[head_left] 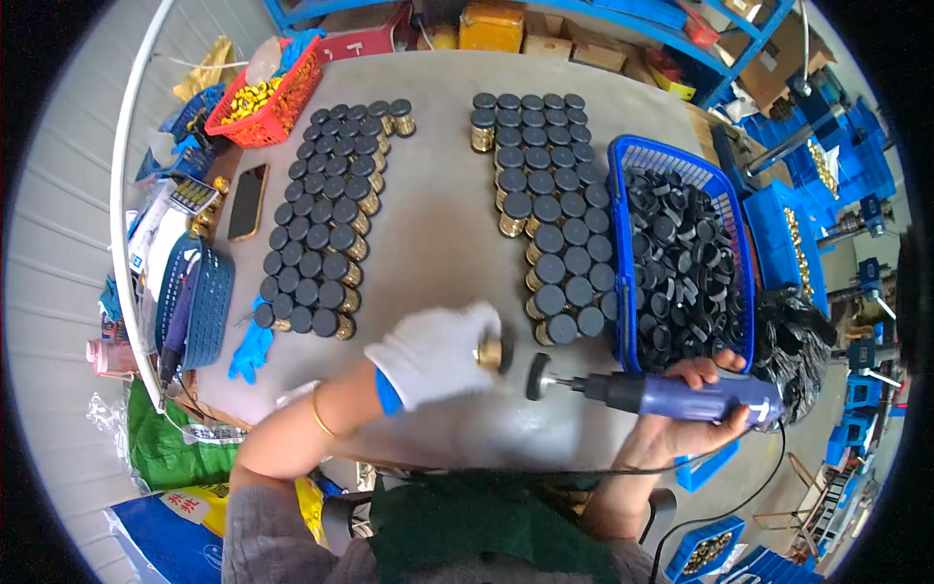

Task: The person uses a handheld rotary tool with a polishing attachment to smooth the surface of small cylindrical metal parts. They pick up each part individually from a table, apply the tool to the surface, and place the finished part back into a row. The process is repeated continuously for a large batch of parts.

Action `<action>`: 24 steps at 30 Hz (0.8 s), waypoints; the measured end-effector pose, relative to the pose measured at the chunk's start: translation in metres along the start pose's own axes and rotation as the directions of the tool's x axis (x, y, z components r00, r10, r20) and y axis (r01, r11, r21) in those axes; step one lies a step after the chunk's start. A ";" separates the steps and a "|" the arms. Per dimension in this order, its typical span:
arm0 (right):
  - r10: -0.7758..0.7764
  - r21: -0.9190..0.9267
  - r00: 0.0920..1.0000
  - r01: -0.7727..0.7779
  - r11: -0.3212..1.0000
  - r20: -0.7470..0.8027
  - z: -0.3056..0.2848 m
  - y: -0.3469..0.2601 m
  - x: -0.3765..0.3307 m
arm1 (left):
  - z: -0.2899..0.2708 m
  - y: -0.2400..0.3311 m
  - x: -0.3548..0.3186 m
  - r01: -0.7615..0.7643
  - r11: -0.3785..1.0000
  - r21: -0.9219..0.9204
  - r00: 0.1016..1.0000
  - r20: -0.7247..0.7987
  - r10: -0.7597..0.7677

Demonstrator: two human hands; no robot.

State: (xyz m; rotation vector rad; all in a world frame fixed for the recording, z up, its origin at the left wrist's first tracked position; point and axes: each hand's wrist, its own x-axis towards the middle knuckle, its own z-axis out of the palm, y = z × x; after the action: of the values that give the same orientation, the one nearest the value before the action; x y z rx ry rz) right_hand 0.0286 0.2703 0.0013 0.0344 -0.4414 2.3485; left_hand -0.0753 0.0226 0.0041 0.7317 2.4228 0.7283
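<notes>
My left hand, in a white glove with blue at the wrist, is closed round a small brass fitting with a black cap. The hand is slightly blurred. My bare right hand grips a purple electric screwdriver lying sideways, its tip toward the left hand. A round black disc sits on the screwdriver's tip, a small gap away from the fitting. Beyond my hands stand two blocks of similar capped brass fittings, a left block and a right block, in close rows on the grey table.
Right of the rows is a blue basket of loose black caps. A red basket with yellow pieces, a phone, a blue glove and a dark blue basket line the left. The screwdriver's cord hangs at right.
</notes>
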 end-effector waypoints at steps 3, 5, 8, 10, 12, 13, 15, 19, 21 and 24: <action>-0.039 -0.002 0.999 0.039 0.999 -0.015 0.003 -0.006 0.003 | -0.046 -0.041 0.040 -0.020 1.000 -0.020 0.948 -0.319 0.013; 0.011 0.012 1.000 -0.011 1.000 0.005 0.004 -0.001 0.001 | -0.077 -0.080 0.076 -0.149 0.946 0.287 0.816 -0.504 0.281; 0.055 -0.009 0.998 -0.055 0.998 -0.007 0.004 0.012 -0.002 | -0.110 -0.105 0.119 -0.009 0.904 0.428 0.807 -0.531 0.259; 0.048 -0.056 0.999 -0.049 0.997 -0.019 0.002 0.017 -0.001 | -0.124 -0.118 0.139 0.067 0.860 0.505 0.834 -0.501 0.229; 0.055 -0.062 0.998 -0.056 0.996 -0.020 0.000 0.019 0.000 | -0.126 -0.130 0.149 0.085 0.812 0.577 0.833 -0.489 0.260; 0.058 -0.062 0.998 -0.059 0.996 -0.023 0.000 0.021 0.001 | -0.127 -0.135 0.152 0.097 0.785 0.612 0.832 -0.483 0.273; 0.088 -0.049 0.996 -0.089 0.995 -0.012 0.000 0.022 0.003 | -0.123 -0.136 0.154 0.132 0.768 0.627 0.828 -0.496 0.263; 0.124 -0.034 0.992 -0.125 0.992 -0.019 -0.002 0.025 0.002 | -0.113 -0.122 0.167 0.146 0.706 0.693 0.766 -0.531 0.362; 0.135 -0.043 0.990 -0.136 0.990 -0.040 -0.002 0.026 0.001 | -0.107 -0.099 0.179 0.015 0.748 0.663 0.748 -0.504 0.432; 0.137 -0.051 0.990 -0.138 0.989 -0.025 0.000 0.023 -0.001 | -0.095 -0.077 0.193 0.025 0.842 0.539 0.859 -0.442 0.258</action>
State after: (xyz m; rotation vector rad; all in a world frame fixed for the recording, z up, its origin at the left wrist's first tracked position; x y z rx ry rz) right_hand 0.0144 0.2542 -0.0056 -0.0472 -0.5096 2.4684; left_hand -0.2991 0.0540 -0.0320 1.0140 3.1443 0.2960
